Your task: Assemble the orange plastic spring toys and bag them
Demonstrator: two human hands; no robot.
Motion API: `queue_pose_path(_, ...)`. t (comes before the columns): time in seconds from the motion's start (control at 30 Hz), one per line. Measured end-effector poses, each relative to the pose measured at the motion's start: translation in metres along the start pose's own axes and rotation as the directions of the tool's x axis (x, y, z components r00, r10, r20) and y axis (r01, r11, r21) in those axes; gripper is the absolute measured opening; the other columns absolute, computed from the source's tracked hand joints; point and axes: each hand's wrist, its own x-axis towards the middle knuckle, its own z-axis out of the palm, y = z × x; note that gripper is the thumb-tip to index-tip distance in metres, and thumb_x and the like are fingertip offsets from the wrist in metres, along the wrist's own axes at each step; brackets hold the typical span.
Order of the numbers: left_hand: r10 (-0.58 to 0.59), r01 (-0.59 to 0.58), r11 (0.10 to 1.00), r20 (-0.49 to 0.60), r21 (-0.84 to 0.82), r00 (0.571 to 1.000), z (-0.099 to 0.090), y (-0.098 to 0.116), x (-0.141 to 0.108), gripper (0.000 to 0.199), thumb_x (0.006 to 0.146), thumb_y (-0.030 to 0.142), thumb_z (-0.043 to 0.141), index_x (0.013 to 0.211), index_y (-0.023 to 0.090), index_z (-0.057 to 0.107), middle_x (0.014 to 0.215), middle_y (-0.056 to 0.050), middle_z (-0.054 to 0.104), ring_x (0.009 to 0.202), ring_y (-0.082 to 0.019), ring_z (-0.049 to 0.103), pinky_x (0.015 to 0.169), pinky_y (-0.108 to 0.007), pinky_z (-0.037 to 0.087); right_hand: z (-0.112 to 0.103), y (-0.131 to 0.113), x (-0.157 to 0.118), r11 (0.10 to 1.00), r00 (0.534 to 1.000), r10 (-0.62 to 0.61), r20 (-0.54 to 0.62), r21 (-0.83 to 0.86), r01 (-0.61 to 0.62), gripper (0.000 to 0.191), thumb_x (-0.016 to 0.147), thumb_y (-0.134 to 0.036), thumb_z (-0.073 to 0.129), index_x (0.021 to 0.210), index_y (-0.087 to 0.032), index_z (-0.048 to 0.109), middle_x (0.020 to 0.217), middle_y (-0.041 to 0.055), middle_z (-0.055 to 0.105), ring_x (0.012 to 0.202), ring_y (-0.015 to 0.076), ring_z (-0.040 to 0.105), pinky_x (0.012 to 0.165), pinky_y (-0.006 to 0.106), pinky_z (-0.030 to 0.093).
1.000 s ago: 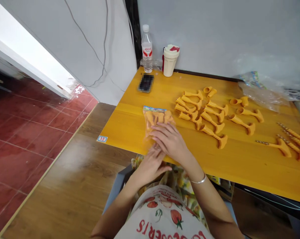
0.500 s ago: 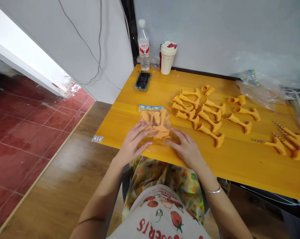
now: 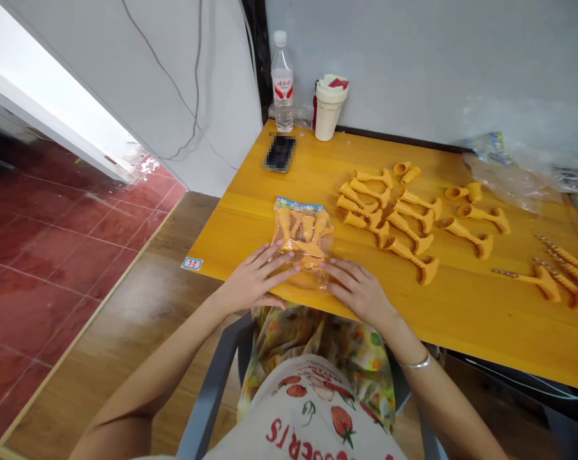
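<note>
A clear plastic bag [image 3: 308,229] with a colourful header lies near the front edge of the wooden table [image 3: 461,300], with several orange pieces inside. My left hand [image 3: 256,280] rests on the bag's lower left part, fingers spread. At the lower right side of the bag, my right hand [image 3: 358,289] touches it with fingers stretched out. Several orange T-handled pieces [image 3: 413,260] lie loose to the right of the bag. Farther right are orange handles with metal spiral bits [image 3: 538,280].
At the back left stand a water bottle [image 3: 283,89] and a cream cup [image 3: 329,108], with a dark phone [image 3: 280,153] in front. Crumpled clear plastic [image 3: 509,179] lies at the back right. A sticker [image 3: 191,263] marks the left corner.
The view has shifted a little. My left fingers have moved further over the bag's lower part, and its lower edge shows more clearly beside my right hand.
</note>
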Motion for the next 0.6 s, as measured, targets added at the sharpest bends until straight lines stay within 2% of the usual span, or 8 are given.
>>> queue_pose_path(0.07,0.018,-0.019,1.0,-0.026,-0.019,0.999,-0.001,-0.002,-0.001,0.057,0.088,0.05,0.066,0.138,0.022,0.056,0.147,-0.009,0.054,0.15,-0.035,0.027,0.119,-0.053,0.036,0.0,-0.002,-0.001,0.999,1.0,-0.009,0.003,0.036,0.009,0.011,0.096,-0.015,0.056,0.098,-0.021,0.066,0.136,0.0064,0.064,0.134,0.0218,0.05,0.106,0.043,0.049)
queue_pose_path(0.13,0.011,-0.019,0.996,-0.089,-0.088,0.996,0.0,-0.004,-0.002,0.034,0.094,0.031,0.064,0.126,0.021,0.063,0.138,-0.007,0.062,0.147,-0.03,0.035,0.118,-0.049,0.04,0.001,-0.004,-0.001,0.992,1.0,0.027,0.0,0.123,-0.026,0.01,0.095,-0.016,0.057,0.1,-0.022,0.064,0.13,0.0054,0.068,0.132,0.0214,0.052,0.104,0.042,0.05)
queue_pose_path(0.2,-0.028,-0.003,0.98,-0.155,-0.197,0.987,0.001,-0.007,-0.002,0.021,0.095,0.02,0.06,0.115,0.019,0.066,0.13,-0.008,0.067,0.142,-0.026,0.045,0.115,-0.046,0.045,0.002,-0.007,-0.001,0.962,0.993,0.115,-0.006,0.249,-0.11,0.009,0.095,-0.016,0.056,0.098,-0.023,0.061,0.125,0.0055,0.07,0.125,0.0207,0.056,0.1,0.041,0.052)
queue_pose_path(0.3,-0.138,0.046,0.93,-0.233,-0.364,0.963,0.002,-0.007,0.001,0.013,0.096,0.017,0.056,0.104,0.017,0.067,0.115,-0.01,0.071,0.132,-0.025,0.056,0.107,-0.043,0.052,0.005,-0.012,0.0,0.86,0.954,0.299,0.026,0.427,-0.281,0.008,0.095,-0.016,0.051,0.093,-0.024,0.052,0.118,0.0075,0.071,0.107,0.0188,0.064,0.087,0.036,0.055)
queue_pose_path(0.4,-0.282,0.134,0.879,-0.272,-0.458,0.92,0.003,-0.002,0.008,0.011,0.097,0.017,0.054,0.092,0.017,0.064,0.1,-0.009,0.068,0.116,-0.022,0.065,0.095,-0.036,0.057,0.012,-0.018,0.001,0.735,0.884,0.467,0.013,0.55,-0.396,0.01,0.096,-0.018,0.048,0.088,-0.023,0.046,0.102,0.0078,0.07,0.092,0.017,0.065,0.08,0.032,0.053)
queue_pose_path(0.47,-0.391,0.222,0.848,-0.285,-0.482,0.875,0.004,0.002,0.013,0.014,0.096,0.019,0.055,0.083,0.017,0.06,0.095,-0.008,0.064,0.103,-0.019,0.068,0.087,-0.032,0.057,0.016,-0.02,0.003,0.618,0.816,0.578,0.031,0.637,-0.462,0.007,0.098,-0.023,0.046,0.091,-0.023,0.049,0.092,0.006,0.067,0.087,0.0162,0.065,0.078,0.031,0.053)
queue_pose_path(0.6,-0.54,0.338,0.792,-0.326,-0.508,0.776,0.009,0.008,0.022,0.021,0.093,0.022,0.059,0.073,0.019,0.052,0.089,-0.004,0.059,0.084,-0.015,0.064,0.076,-0.029,0.053,0.021,-0.023,0.009,0.356,0.68,0.697,0.228,0.713,-0.604,0.02,0.098,-0.037,0.05,0.107,-0.021,0.058,0.081,0.0019,0.065,0.072,0.014,0.063,0.067,0.026,0.05)
